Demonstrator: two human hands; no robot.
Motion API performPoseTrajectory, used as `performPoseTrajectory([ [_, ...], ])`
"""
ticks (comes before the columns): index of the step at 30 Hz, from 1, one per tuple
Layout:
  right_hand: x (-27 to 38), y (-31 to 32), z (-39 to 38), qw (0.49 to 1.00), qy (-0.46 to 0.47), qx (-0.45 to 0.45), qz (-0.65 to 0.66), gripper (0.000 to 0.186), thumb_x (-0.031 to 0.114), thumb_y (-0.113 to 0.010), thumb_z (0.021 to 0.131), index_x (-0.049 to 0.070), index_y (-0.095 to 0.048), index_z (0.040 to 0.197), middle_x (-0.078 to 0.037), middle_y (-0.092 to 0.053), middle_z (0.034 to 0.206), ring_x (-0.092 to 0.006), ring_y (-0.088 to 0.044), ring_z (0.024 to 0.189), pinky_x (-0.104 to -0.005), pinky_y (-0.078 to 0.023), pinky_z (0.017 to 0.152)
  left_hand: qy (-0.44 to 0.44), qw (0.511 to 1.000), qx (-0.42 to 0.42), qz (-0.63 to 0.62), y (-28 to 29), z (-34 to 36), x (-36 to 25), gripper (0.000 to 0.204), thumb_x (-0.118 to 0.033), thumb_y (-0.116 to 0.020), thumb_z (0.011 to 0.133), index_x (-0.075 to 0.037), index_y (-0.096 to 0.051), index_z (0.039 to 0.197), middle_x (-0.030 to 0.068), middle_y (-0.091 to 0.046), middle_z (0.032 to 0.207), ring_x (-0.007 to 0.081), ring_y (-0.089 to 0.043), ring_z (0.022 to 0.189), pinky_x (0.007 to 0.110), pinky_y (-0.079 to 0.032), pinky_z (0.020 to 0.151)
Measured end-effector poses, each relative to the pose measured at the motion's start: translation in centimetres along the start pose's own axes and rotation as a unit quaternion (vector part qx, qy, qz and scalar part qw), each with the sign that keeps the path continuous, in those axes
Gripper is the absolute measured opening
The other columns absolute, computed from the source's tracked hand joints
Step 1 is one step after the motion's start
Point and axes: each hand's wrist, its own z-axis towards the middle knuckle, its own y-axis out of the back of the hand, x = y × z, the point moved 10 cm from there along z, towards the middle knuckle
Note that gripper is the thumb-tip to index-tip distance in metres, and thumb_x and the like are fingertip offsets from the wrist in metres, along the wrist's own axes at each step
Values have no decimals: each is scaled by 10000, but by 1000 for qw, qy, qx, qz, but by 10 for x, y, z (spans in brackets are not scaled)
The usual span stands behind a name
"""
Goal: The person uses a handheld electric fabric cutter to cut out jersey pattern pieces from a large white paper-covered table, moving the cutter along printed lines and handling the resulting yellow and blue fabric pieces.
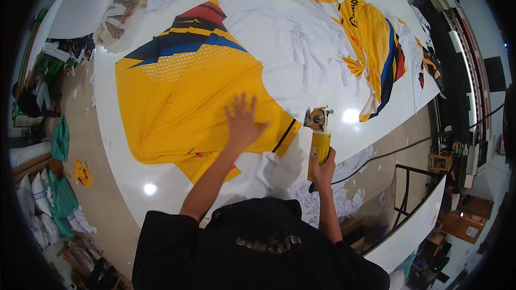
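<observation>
My left hand lies with fingers spread on a large yellow fabric panel, patterned with blue, black and red bands and white dots. My right hand grips the yellow handle of an electric round-blade cutter just beside the panel's right edge, its black cord trailing off to the right. White fabric lies around and beside the panel. A second yellow printed piece, bunched in places, sits at the back right.
The white table has scraps at its back left. White offcuts lie below its right edge, near a black-framed stand. Sacks are piled at the left. A dark rail-like machine runs along the right.
</observation>
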Motion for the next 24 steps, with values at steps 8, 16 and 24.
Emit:
performPoseTrajectory([
  [8,-34,39,22,998,21,49,-31,614,193,-757,927,-112,-463,1371,-335,-702,1127,-424,-736,1025,-464,-572,909,-38,981,189,18,-17,-86,-63,1251,-614,-889,694,-197,-266,1695,204,-151,1764,443,-80,1635,814,-35,1195],
  [16,-67,74,20,995,47,79,-41,592,183,-764,916,-77,-479,1364,-331,-705,1112,-458,-729,1028,-486,-571,887,-154,986,66,0,-44,-75,-169,850,-465,-741,889,-130,-438,1610,184,-285,1729,432,-207,1609,756,-105,1237],
  [24,-110,137,18,996,36,37,-67,610,343,-733,926,-6,-469,1351,-324,-699,990,-527,-695,908,-595,-540,797,-176,973,138,54,-102,-50,-213,611,-246,-548,1049,4,-418,1592,151,-320,1728,431,-153,1626,756,0,1236],
])
